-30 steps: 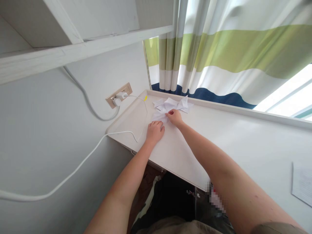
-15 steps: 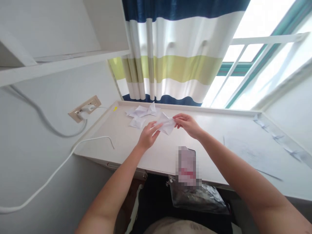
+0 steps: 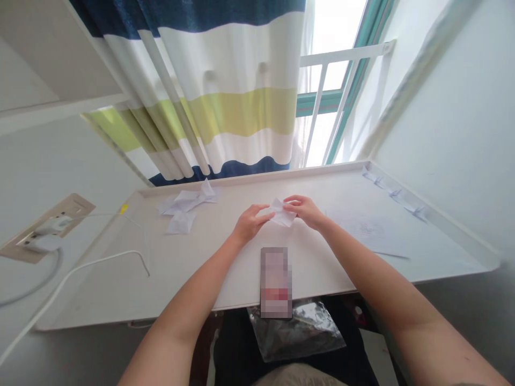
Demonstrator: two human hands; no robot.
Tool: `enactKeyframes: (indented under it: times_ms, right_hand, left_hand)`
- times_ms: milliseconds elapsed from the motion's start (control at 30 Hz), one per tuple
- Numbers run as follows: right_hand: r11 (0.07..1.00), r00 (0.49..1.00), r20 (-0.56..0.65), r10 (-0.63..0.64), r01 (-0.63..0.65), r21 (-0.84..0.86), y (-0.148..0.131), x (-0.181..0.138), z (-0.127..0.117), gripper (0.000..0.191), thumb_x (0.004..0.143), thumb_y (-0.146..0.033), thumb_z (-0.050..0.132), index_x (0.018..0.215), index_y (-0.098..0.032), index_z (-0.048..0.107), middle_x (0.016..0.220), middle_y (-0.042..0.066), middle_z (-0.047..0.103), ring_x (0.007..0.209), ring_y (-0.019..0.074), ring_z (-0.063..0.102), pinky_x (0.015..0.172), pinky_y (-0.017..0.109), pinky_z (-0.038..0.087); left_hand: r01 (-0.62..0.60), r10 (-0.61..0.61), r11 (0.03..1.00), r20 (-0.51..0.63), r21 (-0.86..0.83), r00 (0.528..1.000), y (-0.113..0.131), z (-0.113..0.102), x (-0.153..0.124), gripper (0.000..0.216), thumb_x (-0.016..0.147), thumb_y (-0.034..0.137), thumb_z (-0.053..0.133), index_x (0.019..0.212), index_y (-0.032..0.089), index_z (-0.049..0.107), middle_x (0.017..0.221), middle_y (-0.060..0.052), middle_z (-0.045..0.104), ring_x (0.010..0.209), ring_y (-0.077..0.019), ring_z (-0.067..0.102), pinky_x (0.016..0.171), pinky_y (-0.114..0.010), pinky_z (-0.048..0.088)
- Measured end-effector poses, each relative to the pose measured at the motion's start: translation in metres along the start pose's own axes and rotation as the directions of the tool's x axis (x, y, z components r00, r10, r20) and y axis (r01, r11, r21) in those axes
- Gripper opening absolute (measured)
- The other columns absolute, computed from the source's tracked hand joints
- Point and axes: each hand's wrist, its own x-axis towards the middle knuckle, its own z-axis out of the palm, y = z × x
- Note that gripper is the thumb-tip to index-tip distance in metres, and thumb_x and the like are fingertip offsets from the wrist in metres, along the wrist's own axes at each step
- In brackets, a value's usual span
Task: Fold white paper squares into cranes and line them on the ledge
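Note:
Between my two hands is a small piece of folded white paper (image 3: 282, 213), held just over the white desk (image 3: 225, 268). My left hand (image 3: 252, 221) pinches its left edge between thumb and fingers. On the other side, my right hand (image 3: 304, 210) grips the upper right part, with the fingertips on the folds. To the left lie several folded white papers (image 3: 187, 202), one with a point standing up. A phone (image 3: 276, 281) with a blurred screen lies at the desk's front edge, nearest to my forearms.
Flat paper sheets (image 3: 368, 230) lie right of my hands. Small folded paper pieces (image 3: 394, 194) line the right rim. A white cable (image 3: 108, 258) crosses the left end below a wall socket (image 3: 48, 228). A clear plastic bag (image 3: 298, 335) rests on my lap.
My view has turned to the right, so the paper pile and socket sit further left. Both hands keep hold of the folded paper, which now appears smaller and closer between them.

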Motion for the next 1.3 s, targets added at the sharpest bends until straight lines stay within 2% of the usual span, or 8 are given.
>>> enactKeyframes:
  times_ms: [200,300,433,567,767,867,1000,1300]
  right_hand:
    - [0.987,0.988,-0.100,-0.116,0.103,-0.124,0.029,0.015,0.000,0.043,0.070,-0.045,0.088,0.103,-0.022,0.076,0.079,0.000,0.073,0.063,0.0161,0.060,0.059,0.031,0.047]
    - [0.929,0.941,-0.082,-0.327,0.305,-0.210,0.030,0.013,0.001,0.034,0.089,-0.052,0.073,0.107,-0.024,0.078,0.107,0.008,0.082,0.094,0.0246,0.075,0.084,0.039,0.057]
    - [0.921,0.933,0.103,-0.344,0.356,-0.155,0.031,0.009,0.006,0.042,0.093,-0.058,0.072,0.119,-0.025,0.078,0.121,0.010,0.083,0.115,0.0312,0.076,0.103,0.045,0.057]
    - [0.906,0.984,0.010,-0.180,0.170,-0.386,0.042,0.013,0.012,0.051,0.093,-0.038,0.073,0.141,-0.022,0.069,0.107,0.010,0.082,0.091,0.0290,0.075,0.088,0.045,0.062]
    - [0.521,0.886,0.308,-0.346,0.454,-0.723,0.046,0.016,0.006,0.046,0.101,-0.016,0.062,0.141,-0.034,0.076,0.164,0.008,0.062,0.156,0.0361,0.050,0.129,0.064,0.037]
    - [0.521,0.824,0.498,-0.271,0.561,-0.644,0.047,0.015,0.000,0.055,0.105,-0.009,0.048,0.142,-0.040,0.075,0.162,-0.002,0.065,0.159,0.0268,0.052,0.135,0.062,0.031]
    - [0.580,0.847,0.494,-0.199,0.508,-0.637,0.049,0.015,-0.012,0.049,0.105,-0.021,0.057,0.150,-0.038,0.069,0.164,0.000,0.063,0.159,0.0302,0.052,0.135,0.068,0.027]
    - [0.552,0.835,0.446,-0.321,0.548,-0.629,0.049,0.018,-0.018,0.053,0.096,-0.031,0.077,0.149,-0.035,0.070,0.152,0.007,0.071,0.145,0.0334,0.062,0.127,0.062,0.042]
  left_hand:
    - [0.002,-0.001,0.992,0.013,-0.123,1.000,-0.011,0.013,0.007,0.029,0.112,0.032,0.055,0.123,0.029,0.082,0.136,-0.009,0.081,0.133,-0.0255,0.071,0.115,-0.048,0.054]
    - [0.250,-0.322,0.886,-0.130,-0.391,0.938,-0.014,0.023,0.009,0.035,0.112,0.043,0.053,0.117,0.022,0.081,0.116,-0.010,0.085,0.109,-0.0235,0.079,0.103,-0.041,0.060]
    - [0.455,-0.579,0.612,0.025,-0.647,0.815,-0.017,0.031,0.011,0.042,0.104,0.046,0.063,0.133,0.016,0.071,0.090,-0.005,0.083,0.079,-0.0190,0.076,0.082,-0.032,0.061]
    - [0.544,-0.557,0.657,0.149,-0.522,0.817,-0.013,0.030,0.013,0.047,0.102,0.033,0.063,0.147,0.020,0.063,0.081,0.000,0.077,0.073,-0.0173,0.071,0.083,-0.032,0.059]
    - [0.358,-0.360,0.933,0.088,0.041,0.929,-0.009,0.021,0.015,0.024,0.100,0.022,0.069,0.111,0.033,0.087,0.148,-0.009,0.070,0.147,-0.0341,0.054,0.125,-0.058,0.043]
    - [0.192,-0.192,0.981,0.265,0.026,0.945,-0.013,0.012,0.014,0.040,0.102,0.011,0.059,0.117,0.037,0.085,0.149,-0.001,0.074,0.153,-0.0273,0.054,0.129,-0.056,0.036]
    - [0.189,-0.165,0.982,0.380,-0.026,0.910,-0.020,0.000,0.008,0.045,0.105,0.015,0.052,0.137,0.035,0.077,0.150,-0.001,0.074,0.152,-0.0246,0.059,0.133,-0.059,0.029]
    - [0.210,-0.163,0.962,0.252,-0.172,0.954,-0.021,-0.003,0.001,0.057,0.093,0.027,0.076,0.149,0.025,0.069,0.143,-0.009,0.076,0.136,-0.0288,0.066,0.123,-0.049,0.050]
